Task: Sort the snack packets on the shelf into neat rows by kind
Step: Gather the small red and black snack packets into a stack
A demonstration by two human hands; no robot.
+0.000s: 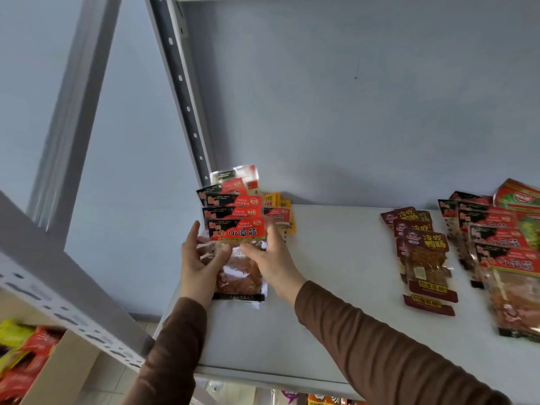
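A fanned stack of red-and-black snack packets [236,226] with clear windows lies at the left end of the white shelf [336,287]. My left hand [198,258] grips the stack's left edge, thumb on the front packet. My right hand [268,258] holds the right edge, thumb on the clear window. Behind the stack lie yellow packets [276,200]. To the right sits a row of dark red packets [423,252], and further right a row of red-and-black packets [502,258] like those in my hands.
A grey perforated upright [181,83] rises behind the stack at the shelf's left end. Green-and-red packets [520,197] lie at the far right back. A cardboard box [38,361] of mixed packets sits lower left. More packets show on the shelf below [321,400].
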